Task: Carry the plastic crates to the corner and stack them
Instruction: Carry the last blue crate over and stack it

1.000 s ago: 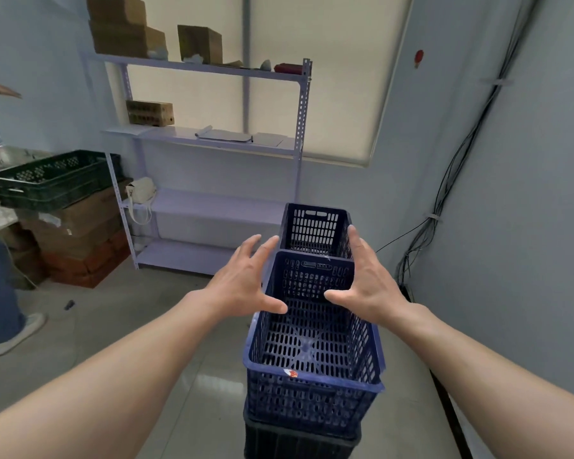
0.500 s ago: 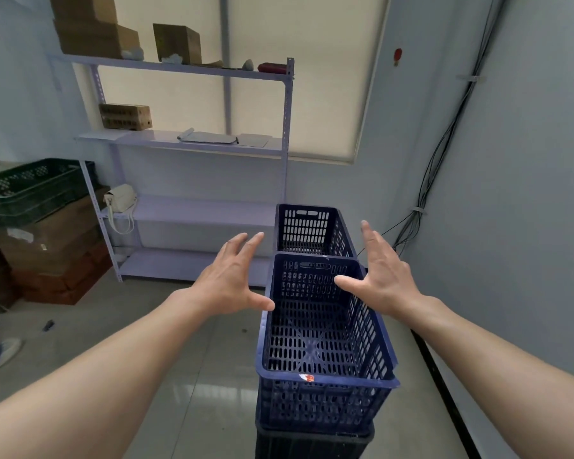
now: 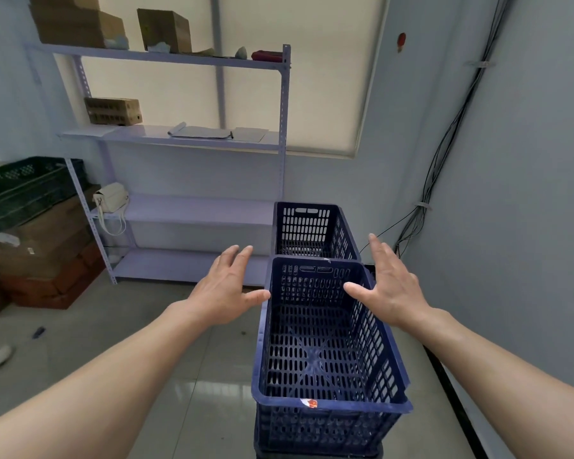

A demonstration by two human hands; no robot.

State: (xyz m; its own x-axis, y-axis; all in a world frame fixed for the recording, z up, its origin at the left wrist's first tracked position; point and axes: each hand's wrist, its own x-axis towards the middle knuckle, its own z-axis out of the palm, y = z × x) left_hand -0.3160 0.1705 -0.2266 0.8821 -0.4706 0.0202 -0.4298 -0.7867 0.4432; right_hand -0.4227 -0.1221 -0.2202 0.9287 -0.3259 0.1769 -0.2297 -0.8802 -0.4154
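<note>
The near blue crate (image 3: 328,346) sits on top of a darker crate (image 3: 318,453), of which only a sliver shows at the bottom edge of the view, so the stack here looks already made. Its long axis runs straight away from the person, toward the wall with the window blind (image 3: 292,74); the short end with the two handle slots is the far one. Directly behind it stands a second blue crate (image 3: 315,230), lying on the same line, its near rim just beyond the first crate's far rim (whether the two touch I cannot tell).

Both hands are up and empty, each grip spread wide with fingers fanned. The left hand (image 3: 224,289) hangs just outside the crate's left long wall, thumb tip close to the rim near the far corner. The right hand (image 3: 390,286) is over the right long wall near its far end, thumb reaching inward above the crate's open mouth. Neither clearly presses on the plastic, so the crate lies between and slightly below the two palms, nearer to the body than the fingertips.

Judging from this, the crate is flanked evenly, neither hand is much closer than the other, and any coming squeeze or nudge would act across the short axis at the far end. The right wall (image 3: 511,226) with its bundle of cables (image 3: 444,154) is near on that side, leaving less room there than on the open floor (image 3: 120,342) to the left.
</note>
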